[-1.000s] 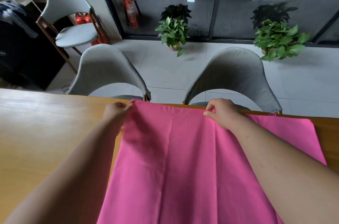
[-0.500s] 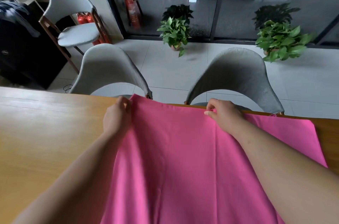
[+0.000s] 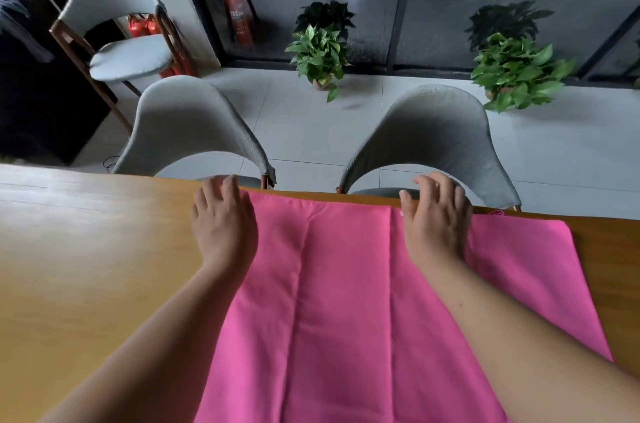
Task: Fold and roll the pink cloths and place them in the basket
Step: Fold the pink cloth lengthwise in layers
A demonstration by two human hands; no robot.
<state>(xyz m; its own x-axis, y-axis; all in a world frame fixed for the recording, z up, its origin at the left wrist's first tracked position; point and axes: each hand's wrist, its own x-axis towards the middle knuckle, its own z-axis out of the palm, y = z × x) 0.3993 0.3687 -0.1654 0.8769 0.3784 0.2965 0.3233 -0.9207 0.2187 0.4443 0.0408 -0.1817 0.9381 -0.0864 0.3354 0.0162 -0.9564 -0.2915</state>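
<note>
A pink cloth [image 3: 339, 284] lies spread on the wooden table [image 3: 86, 267], folded so that a top layer covers its left part and a single layer shows at the right [image 3: 526, 267]. My left hand [image 3: 225, 218] rests flat with straight fingers on the cloth's far left corner, at the table's far edge. My right hand [image 3: 436, 215] lies flat with spread fingers at the far edge of the fold. Neither hand holds the fabric. No basket is in view.
Two grey chairs [image 3: 194, 125] [image 3: 429, 132] are pushed against the table's far edge. A third grey chair [image 3: 117, 28] stands at the back left. Two potted plants [image 3: 322, 52] [image 3: 516, 73] and red fire extinguishers [image 3: 235, 3] stand on the tiled floor by the glass wall.
Both hands have let go of the cloth's far edge, which they pinched before, and now lie flat on it with fingers spread. The fold has settled onto the table.
</note>
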